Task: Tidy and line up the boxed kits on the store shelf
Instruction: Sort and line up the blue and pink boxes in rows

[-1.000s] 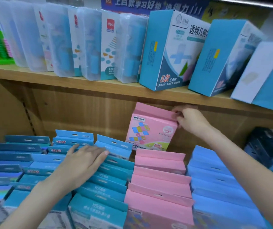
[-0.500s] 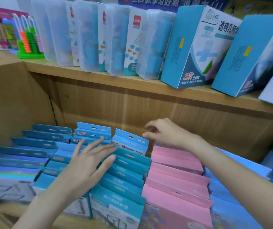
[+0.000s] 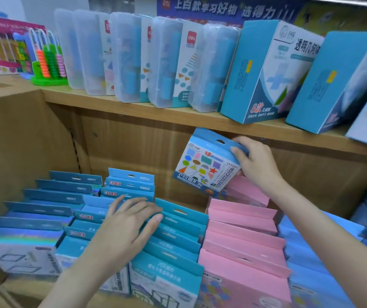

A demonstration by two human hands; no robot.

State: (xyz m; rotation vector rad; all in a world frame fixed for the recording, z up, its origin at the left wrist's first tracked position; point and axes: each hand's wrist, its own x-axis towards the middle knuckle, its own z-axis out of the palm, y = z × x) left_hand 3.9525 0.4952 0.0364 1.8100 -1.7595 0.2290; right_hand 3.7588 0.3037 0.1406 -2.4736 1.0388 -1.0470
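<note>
Two hands: both over the lower shelf, left low, right raised.
Right hand (image 3: 257,162): curled round the top right corner of a small blue-topped cardboard kit box with coloured shapes printed on its white face (image 3: 207,163); thumb across the blue hanger flap, other fingers behind the box.
Held box: lifted clear of the rows, tilted, printed face toward the camera, just under the front edge of the wooden upper shelf board (image 3: 147,112) and above the far end of the pink row.
Left hand (image 3: 127,227): flat, fingers straight and slightly spread, holding nothing; palm and fingertips resting on the box tops.
Under the left fingers: row of teal-blue flap-topped kit boxes (image 3: 173,238), standing one behind another, fingertips touching the flaps toward the back of the row.
Right of the left fingers, below the right hand: row of pink flap-topped kit boxes (image 3: 242,232), touching the teal row.
Left of the left fingers: rows of darker blue hanger-flap boxes with a holographic front (image 3: 33,210).
Beyond the right forearm: light blue boxes (image 3: 324,258), blurred.
Above both hands, on the upper shelf: translucent plastic cases (image 3: 124,56), tall leaning blue-and-white cartons (image 3: 269,72), a bright green bead abacus (image 3: 49,61) at far left.
</note>
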